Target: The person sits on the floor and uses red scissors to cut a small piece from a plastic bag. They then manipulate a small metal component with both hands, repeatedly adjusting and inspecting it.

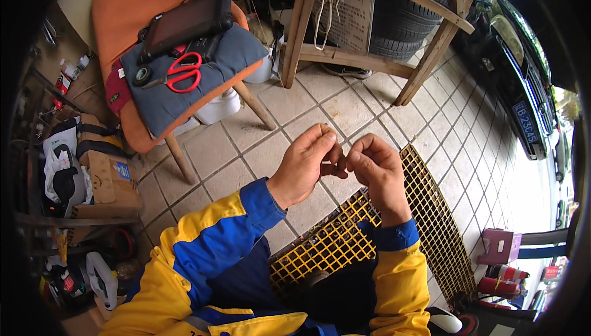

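While your left hand (pixel 305 162) is holding its fingers curled, thumb against forefinger, your right hand (pixel 377 166) is posing bent just beside it; I cannot tell whether either is pinching something small. Both are hovering above the tiled floor (pixel 209 145), and the yellow grating (pixel 330 243) is lying below your right wrist. Farther ahead-left, red-handled scissors (pixel 170 80) are resting on a grey cushion (pixel 239 54).

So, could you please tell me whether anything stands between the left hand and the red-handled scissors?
Nothing visible does. The red-handled scissors lie on top of the grey cushion, handles uncovered on the side facing the left hand; the edge of the orange chair between them seems too low to block.
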`<state>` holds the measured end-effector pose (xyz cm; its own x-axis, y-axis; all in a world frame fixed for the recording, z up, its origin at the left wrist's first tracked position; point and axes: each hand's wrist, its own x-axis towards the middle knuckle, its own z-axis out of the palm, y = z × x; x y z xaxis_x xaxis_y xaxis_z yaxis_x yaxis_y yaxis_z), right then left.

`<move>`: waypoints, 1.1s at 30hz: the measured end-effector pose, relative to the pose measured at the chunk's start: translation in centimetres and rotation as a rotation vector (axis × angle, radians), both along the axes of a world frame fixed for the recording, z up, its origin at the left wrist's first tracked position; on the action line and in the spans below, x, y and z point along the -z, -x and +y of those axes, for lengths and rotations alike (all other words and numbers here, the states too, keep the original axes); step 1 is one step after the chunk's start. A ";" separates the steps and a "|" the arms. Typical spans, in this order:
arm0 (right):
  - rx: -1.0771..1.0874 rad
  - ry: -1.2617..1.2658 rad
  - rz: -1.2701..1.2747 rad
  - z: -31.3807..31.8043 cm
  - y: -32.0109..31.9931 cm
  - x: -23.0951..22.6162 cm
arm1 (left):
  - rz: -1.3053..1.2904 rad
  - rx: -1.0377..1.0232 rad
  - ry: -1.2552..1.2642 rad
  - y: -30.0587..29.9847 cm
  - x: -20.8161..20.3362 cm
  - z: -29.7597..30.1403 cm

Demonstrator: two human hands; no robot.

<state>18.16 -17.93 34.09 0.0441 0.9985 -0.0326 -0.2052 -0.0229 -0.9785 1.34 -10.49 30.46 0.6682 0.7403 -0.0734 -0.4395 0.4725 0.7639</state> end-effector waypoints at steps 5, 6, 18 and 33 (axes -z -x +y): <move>-0.008 0.063 -0.159 1.4 0.1 0.2 | 0.120 -0.062 -0.290 0.3 0.2 0.8; -0.027 0.059 -0.196 1.7 0.1 0.2 | 0.161 -0.081 -0.336 0.4 0.1 0.9; -0.061 -0.186 -0.517 5.0 0.6 -7.3 | 0.346 -0.249 -0.847 1.7 -8.3 4.2; -0.049 -0.038 -0.495 2.5 1.3 -5.8 | 0.282 -0.309 -0.774 1.9 -5.7 3.5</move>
